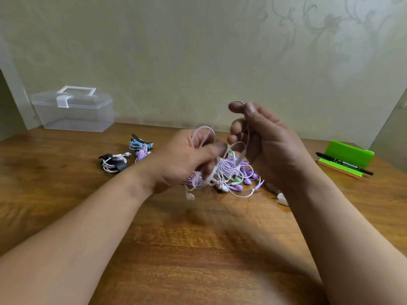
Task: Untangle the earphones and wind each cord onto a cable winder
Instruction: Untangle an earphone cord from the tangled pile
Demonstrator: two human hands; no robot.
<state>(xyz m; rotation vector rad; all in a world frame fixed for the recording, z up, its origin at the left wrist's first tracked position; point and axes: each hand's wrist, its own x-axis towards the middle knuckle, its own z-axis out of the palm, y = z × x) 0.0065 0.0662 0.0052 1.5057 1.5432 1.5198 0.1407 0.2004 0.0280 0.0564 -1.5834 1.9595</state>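
A tangle of purple, white and pale green earphones lies on the wooden table between my hands. My left hand is raised above the pile and pinches a loop of pale pink-white cord. My right hand is held up to the right, its fingers curled round the same cord, which runs over its fingertips. A white earbud dangles below my left hand. Left of the pile lie wound bundles: a white one in a black winder, a blue one and a purple one.
A clear plastic box with a handle stands at the back left against the wall. A green holder with a black marker sits at the right. White pieces lie by my right wrist.
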